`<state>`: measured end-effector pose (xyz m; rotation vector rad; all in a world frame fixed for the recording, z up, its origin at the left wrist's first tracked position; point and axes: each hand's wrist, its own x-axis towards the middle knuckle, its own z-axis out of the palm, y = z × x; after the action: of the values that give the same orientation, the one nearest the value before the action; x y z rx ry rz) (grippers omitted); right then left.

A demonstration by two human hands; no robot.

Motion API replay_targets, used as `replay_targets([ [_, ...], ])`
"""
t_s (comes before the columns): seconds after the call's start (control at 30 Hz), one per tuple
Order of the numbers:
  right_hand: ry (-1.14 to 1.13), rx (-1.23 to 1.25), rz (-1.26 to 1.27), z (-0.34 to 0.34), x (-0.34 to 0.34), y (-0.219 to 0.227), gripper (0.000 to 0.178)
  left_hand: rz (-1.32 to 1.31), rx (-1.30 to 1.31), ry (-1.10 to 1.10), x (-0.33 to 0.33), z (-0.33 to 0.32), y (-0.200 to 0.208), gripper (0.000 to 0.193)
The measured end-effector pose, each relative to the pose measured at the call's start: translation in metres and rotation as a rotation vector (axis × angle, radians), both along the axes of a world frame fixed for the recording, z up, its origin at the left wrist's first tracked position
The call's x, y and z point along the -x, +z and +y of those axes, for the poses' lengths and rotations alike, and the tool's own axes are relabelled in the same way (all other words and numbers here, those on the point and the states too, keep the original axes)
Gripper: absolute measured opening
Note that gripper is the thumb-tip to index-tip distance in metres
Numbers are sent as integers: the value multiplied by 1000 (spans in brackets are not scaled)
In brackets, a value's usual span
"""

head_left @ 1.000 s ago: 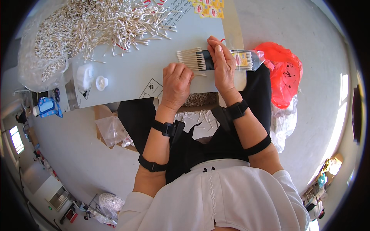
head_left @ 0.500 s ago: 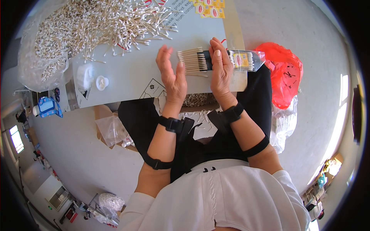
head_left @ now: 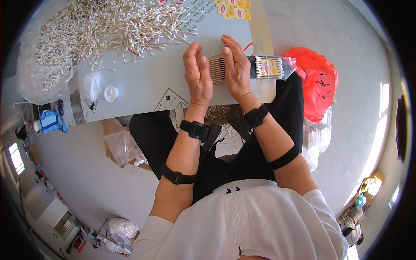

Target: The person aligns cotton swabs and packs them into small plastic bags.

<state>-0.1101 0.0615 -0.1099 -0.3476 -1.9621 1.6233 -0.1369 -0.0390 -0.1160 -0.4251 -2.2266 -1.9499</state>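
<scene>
A row of cotton swabs [head_left: 217,69] lies side by side on the grey table, its sticks running left to right. My left hand [head_left: 198,76] stands on edge at the row's left end, fingers stretched, palm against or close to the swab tips. Facing it, my right hand [head_left: 237,71] is upright at the other end with its fingers extended, hiding those tips. Just right of that hand lies a clear plastic bag of cotton swabs [head_left: 262,68] with a yellow label, on a dark strip partly hidden by the hand.
A large heap of loose cotton swabs [head_left: 117,30] spills from a clear bag [head_left: 26,78] at the far left. Yellow labels [head_left: 234,9] lie at the back. A small white round cap [head_left: 111,93] sits left of my hands. A red plastic bag [head_left: 318,86] hangs beyond the table's right edge.
Both hands have moved: the left rightward up to the swab row, the right leftward over its right end. The gap between the palms has narrowed, and more of the bagged swabs shows.
</scene>
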Motion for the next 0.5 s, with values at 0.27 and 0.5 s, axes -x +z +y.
replay_targets([
  [0.27,-35,145,-5,-11,-13,-3,31,-97,-43,-21,-3,-3,-1,44],
  [0.5,-41,249,29,-11,-6,-7,32,-135,-86,2,-7,6,3,47],
])
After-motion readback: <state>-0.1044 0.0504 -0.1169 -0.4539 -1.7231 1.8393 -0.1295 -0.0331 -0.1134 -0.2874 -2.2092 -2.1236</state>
